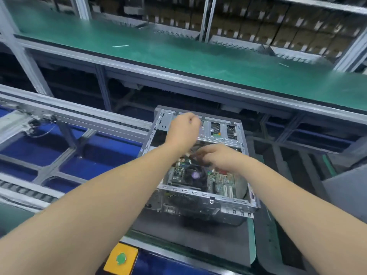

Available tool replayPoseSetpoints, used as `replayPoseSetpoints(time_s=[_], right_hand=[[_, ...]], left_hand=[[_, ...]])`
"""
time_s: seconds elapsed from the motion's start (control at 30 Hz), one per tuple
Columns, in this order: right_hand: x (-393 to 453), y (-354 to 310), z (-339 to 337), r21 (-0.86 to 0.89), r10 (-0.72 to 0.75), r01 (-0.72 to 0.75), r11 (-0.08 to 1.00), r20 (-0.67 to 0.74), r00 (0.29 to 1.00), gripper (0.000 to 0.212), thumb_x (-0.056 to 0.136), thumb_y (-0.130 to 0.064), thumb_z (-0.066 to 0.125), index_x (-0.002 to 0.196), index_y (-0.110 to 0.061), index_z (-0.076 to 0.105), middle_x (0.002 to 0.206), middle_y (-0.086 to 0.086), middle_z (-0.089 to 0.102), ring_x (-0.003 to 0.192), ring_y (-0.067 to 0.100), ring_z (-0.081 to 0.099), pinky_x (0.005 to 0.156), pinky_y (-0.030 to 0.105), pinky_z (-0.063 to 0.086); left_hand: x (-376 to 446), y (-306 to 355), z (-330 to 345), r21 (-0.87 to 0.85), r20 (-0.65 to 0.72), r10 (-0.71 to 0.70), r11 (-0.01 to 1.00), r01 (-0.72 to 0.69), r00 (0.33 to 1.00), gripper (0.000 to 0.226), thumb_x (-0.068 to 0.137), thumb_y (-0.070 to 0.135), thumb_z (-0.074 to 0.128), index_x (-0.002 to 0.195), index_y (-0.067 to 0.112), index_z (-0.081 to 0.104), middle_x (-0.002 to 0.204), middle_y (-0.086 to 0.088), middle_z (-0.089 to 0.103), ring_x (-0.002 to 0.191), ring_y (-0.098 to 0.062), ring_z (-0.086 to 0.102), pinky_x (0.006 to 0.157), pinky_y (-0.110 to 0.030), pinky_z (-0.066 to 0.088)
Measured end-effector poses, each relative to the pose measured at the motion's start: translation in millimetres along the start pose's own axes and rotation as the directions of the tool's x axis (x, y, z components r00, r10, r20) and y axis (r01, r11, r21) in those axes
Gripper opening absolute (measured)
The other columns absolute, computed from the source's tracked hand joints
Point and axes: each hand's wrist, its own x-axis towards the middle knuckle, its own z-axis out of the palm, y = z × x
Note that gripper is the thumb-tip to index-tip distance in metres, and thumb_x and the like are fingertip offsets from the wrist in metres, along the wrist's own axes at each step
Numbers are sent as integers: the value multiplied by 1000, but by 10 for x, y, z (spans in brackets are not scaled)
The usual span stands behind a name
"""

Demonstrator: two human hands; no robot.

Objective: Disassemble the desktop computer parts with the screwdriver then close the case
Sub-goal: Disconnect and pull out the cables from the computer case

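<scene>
- Bare-metal desktop computer case (200,199), silver-grey, boxy, side panel off, lies on a dark mat (198,241) laid over the green work surface (251,245); its punched sheet-steel rim faces the camera.
- Green circuit board (220,180) lies flat in the case floor, with a round black cooling fan (193,175) on it.
- Perforated silver drive cage (220,129) spans the far end of the case.
- Left hand (183,127) is over the far-left corner of the case by the drive cage, fingers curled inward; motion blur, so I cannot tell whether it holds anything.
- Right hand (217,156) reaches into the case middle, above the board, fingers bent down among dark cables (195,153); whether it grips them I cannot tell.
- Both forearms stretch out from the near edge and converge on the case.
- Yellow square box with a green round button (121,259) sits at the near edge of the bench, left of the mat.
- Long green conveyor belt (178,54) runs behind; stacked brown cartons (278,26) fill the shelves beyond.
</scene>
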Motion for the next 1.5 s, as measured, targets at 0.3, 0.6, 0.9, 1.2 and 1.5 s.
replayPoseSetpoints(time_s=[0.3,0.6,0.9,1.2,1.5], right_hand=[[-687,-212,-177,694,-233,58,718,160,959,33,102,-35,62,123,-10,63,109,14,76,92,31,75,73,41,59],[-1035,-195,-385,730,-163,192,656,-111,980,22,110,-13,50,129,-6,58,71,0,50,49,11,34,44,23,27],[-940,-24,-493,961,17,199,194,-206,978,10,104,-16,61,108,-8,65,84,9,75,63,18,70,50,27,55],[-863,61,-334,828,88,102,551,-180,980,36,104,-33,65,129,-8,58,111,16,70,82,24,70,60,34,52],[-630,-27,-363,817,45,209,537,-276,960,21,105,-28,62,116,-10,66,95,5,57,74,17,59,51,27,42]], left_hand=[[91,655,-357,-612,-235,-496,744,270,836,33,98,17,40,89,14,72,93,-4,67,75,-25,57,66,-31,42],[-160,712,-326,-489,-53,-466,783,384,883,37,97,37,47,94,10,73,64,0,60,36,-11,40,41,-20,32],[-420,588,-204,-191,449,-111,958,216,887,46,103,51,49,79,14,60,55,6,34,46,-12,28,46,-24,25],[-354,613,-42,-757,308,-335,480,443,890,43,108,47,38,78,18,45,56,6,36,41,-11,26,43,-25,39],[-511,596,191,-682,400,-264,554,478,878,26,108,21,40,100,14,64,74,4,62,55,-10,49,55,-26,40]])
